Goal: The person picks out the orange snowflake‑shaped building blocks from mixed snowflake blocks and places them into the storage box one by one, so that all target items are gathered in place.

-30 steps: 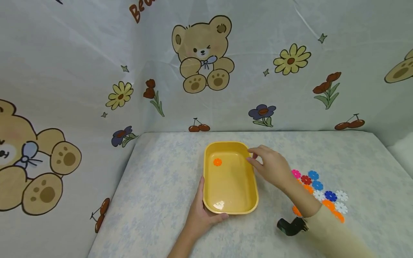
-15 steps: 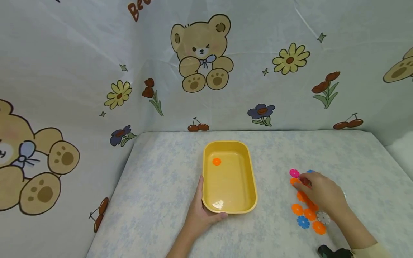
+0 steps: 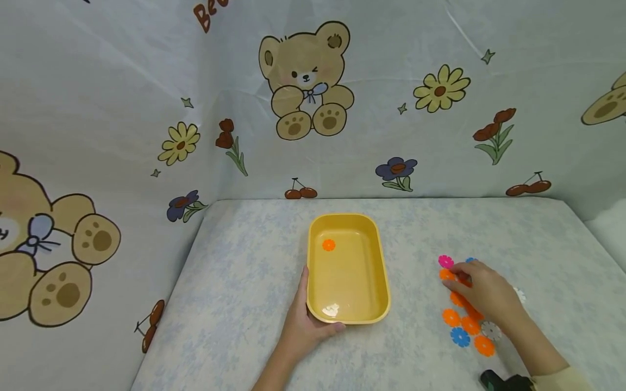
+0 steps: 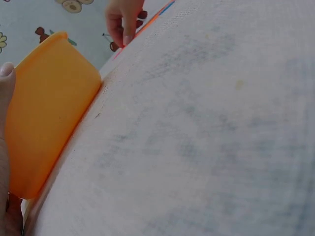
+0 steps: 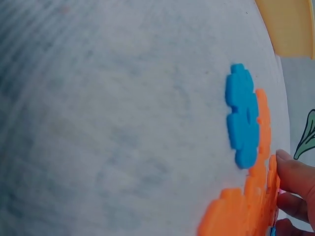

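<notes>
A yellow tray (image 3: 383, 282) sits mid-table with one orange flower piece (image 3: 329, 245) inside it at the far left. My left hand (image 3: 305, 326) grips the tray's near-left corner, thumb along the front rim; the left wrist view shows the tray's wall (image 4: 49, 113) against that hand. My right hand (image 3: 455, 278) is down on a pile of flower pieces to the tray's right. Its curled fingertips (image 5: 295, 172) pinch at an orange flower piece (image 3: 446, 275) on the pile's far-left edge. A pink piece (image 3: 445, 262) lies just beyond.
More orange pieces (image 3: 451, 317), a blue piece (image 3: 459, 336) and white pieces (image 3: 490, 329) lie loose near my right forearm. A black wrist mount (image 3: 506, 380) shows at the bottom edge. Printed cloth walls (image 3: 313, 98) close the table's back and left.
One second ago my right hand was at the tray's far-right rim. It has moved right and toward me onto the flower pile and has stayed there. The left hand has not moved.
</notes>
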Available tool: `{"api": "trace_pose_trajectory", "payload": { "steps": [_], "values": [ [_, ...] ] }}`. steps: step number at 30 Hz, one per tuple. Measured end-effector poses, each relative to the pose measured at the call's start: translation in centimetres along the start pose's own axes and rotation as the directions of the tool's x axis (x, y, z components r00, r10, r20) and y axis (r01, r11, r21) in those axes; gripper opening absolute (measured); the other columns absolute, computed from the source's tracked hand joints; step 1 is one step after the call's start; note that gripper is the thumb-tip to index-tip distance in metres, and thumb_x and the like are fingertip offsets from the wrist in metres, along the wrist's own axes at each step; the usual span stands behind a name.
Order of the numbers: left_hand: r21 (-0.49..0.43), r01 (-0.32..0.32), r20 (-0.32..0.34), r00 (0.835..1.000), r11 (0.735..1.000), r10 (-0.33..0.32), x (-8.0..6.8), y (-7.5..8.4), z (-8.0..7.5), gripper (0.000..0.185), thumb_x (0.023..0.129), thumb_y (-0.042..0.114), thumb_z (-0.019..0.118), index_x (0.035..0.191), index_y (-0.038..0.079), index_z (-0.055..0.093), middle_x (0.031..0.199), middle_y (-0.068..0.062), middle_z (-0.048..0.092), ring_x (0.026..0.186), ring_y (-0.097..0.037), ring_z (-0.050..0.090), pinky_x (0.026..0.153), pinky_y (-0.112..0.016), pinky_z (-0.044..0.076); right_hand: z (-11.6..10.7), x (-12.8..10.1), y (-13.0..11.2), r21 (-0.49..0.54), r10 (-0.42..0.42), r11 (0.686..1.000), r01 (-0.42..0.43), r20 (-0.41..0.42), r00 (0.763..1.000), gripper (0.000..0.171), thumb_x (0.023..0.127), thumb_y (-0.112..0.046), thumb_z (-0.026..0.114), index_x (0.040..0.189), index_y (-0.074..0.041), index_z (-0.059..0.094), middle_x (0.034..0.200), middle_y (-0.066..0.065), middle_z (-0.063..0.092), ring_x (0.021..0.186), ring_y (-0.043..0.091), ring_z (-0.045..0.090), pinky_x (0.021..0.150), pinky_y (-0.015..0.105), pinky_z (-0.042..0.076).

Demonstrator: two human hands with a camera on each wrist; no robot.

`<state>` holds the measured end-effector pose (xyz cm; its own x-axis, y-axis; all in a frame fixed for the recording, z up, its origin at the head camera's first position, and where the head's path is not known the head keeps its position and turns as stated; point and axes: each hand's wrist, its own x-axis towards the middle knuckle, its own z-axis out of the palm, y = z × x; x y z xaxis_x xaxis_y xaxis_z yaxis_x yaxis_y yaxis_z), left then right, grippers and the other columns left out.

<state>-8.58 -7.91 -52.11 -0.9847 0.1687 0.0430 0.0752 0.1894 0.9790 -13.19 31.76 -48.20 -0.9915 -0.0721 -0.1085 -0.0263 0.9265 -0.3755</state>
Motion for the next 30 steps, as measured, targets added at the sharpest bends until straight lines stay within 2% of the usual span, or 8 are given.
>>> {"api": "trace_pose_trajectory", "payload": {
  "steps": [7, 10, 12, 14, 18, 22, 27, 30],
  "values": [
    [-0.025, -0.022, 0.007, 1.0, 0.999, 0.022, 0.0, -0.02, -0.01, 0.132, 0.068, 0.025, 0.093, 0.161, 0.023, -0.001, 0.167, 0.002, 0.013, 0.153, -0.02, 0.022, 0.115, -0.012, 0.021, 0.11, 0.39, 0.28, 0.128, -0.006, 0.992, -0.002, 0.061, 0.998, 0.051, 0.089, -0.036, 0.074, 0.125, -0.003, 0.06, 0.115, 0.014, 0.062, 0.104, 0.033, 0.06, 0.089, 0.055, 0.054],
    [-0.025, -0.031, 0.012, 0.999, 0.999, 0.031, 0.02, -0.14, -0.02, 0.132, 0.068, 0.026, 0.093, 0.161, 0.024, -0.001, 0.168, 0.003, 0.013, 0.153, -0.02, 0.022, 0.115, -0.012, 0.022, 0.11, 0.54, 0.33, 0.157, -0.008, 0.988, -0.003, 0.07, 0.998, 0.048, 0.089, -0.033, 0.075, 0.124, -0.004, 0.058, 0.117, 0.016, 0.064, 0.105, 0.034, 0.06, 0.091, 0.055, 0.053],
    [-0.029, -0.035, 0.014, 0.999, 0.999, 0.036, 0.04, -0.2, -0.01, 0.132, 0.068, 0.027, 0.093, 0.161, 0.024, -0.001, 0.168, 0.003, 0.012, 0.153, -0.02, 0.022, 0.114, -0.011, 0.022, 0.1, 0.55, 0.35, 0.156, -0.015, 0.988, 0.006, 0.059, 0.998, 0.044, 0.089, -0.031, 0.075, 0.121, -0.007, 0.059, 0.113, 0.012, 0.065, 0.101, 0.03, 0.06, 0.088, 0.048, 0.055],
    [-0.034, -0.036, 0.017, 0.999, 0.999, 0.037, 0.05, -0.21, -0.02, 0.132, 0.069, 0.027, 0.093, 0.161, 0.025, -0.001, 0.168, 0.003, 0.011, 0.153, -0.02, 0.021, 0.114, -0.011, 0.022, 0.01, 0.54, 0.42, 0.158, -0.03, 0.987, 0.022, 0.049, 0.998, 0.041, 0.089, -0.031, 0.075, 0.119, -0.008, 0.06, 0.108, 0.008, 0.065, 0.095, 0.025, 0.058, 0.081, 0.036, 0.056],
    [-0.036, -0.038, 0.02, 0.999, 0.999, 0.038, 0.07, -0.2, -0.04, 0.132, 0.069, 0.027, 0.093, 0.161, 0.026, -0.002, 0.168, 0.003, 0.011, 0.153, -0.02, 0.021, 0.114, -0.012, 0.022, 0.02, 0.37, 0.41, 0.171, -0.043, 0.985, 0.037, 0.032, 0.999, 0.04, 0.088, -0.034, 0.076, 0.116, -0.01, 0.06, 0.098, 0.001, 0.061, 0.085, 0.016, 0.052, 0.067, 0.02, 0.048],
    [-0.029, -0.042, 0.022, 0.999, 0.999, 0.043, 0.07, -0.22, -0.04, 0.132, 0.069, 0.027, 0.093, 0.161, 0.026, -0.003, 0.168, 0.002, 0.011, 0.153, -0.019, 0.021, 0.115, -0.012, 0.022, 0.09, 0.22, 0.4, 0.179, -0.038, 0.983, 0.033, 0.024, 0.999, 0.04, 0.088, -0.036, 0.075, 0.117, -0.012, 0.06, 0.095, 0.0, 0.058, 0.081, 0.013, 0.051, 0.066, 0.019, 0.046],
    [-0.061, -0.027, 0.029, 0.999, 0.998, 0.029, 0.07, -0.11, -0.01, 0.132, 0.069, 0.026, 0.093, 0.161, 0.031, -0.002, 0.168, 0.005, 0.01, 0.153, -0.015, 0.02, 0.115, -0.011, 0.022, 0.01, 0.06, 0.52, 0.193, 0.001, 0.981, -0.005, 0.022, 1.0, 0.05, 0.088, -0.045, 0.073, 0.122, -0.011, 0.063, 0.1, 0.001, 0.065, 0.082, 0.014, 0.053, 0.065, 0.019, 0.048],
    [-0.078, -0.04, 0.034, 0.998, 0.996, 0.043, 0.14, -0.09, -0.01, 0.132, 0.069, 0.024, 0.093, 0.16, 0.034, -0.002, 0.168, 0.005, 0.01, 0.153, -0.017, 0.02, 0.116, -0.012, 0.023, -0.04, -0.05, 0.49, 0.222, 0.027, 0.974, -0.033, 0.032, 0.999, 0.056, 0.087, -0.05, 0.072, 0.126, -0.01, 0.064, 0.102, 0.002, 0.067, 0.077, 0.012, 0.052, 0.061, 0.02, 0.047]
  ]
}}
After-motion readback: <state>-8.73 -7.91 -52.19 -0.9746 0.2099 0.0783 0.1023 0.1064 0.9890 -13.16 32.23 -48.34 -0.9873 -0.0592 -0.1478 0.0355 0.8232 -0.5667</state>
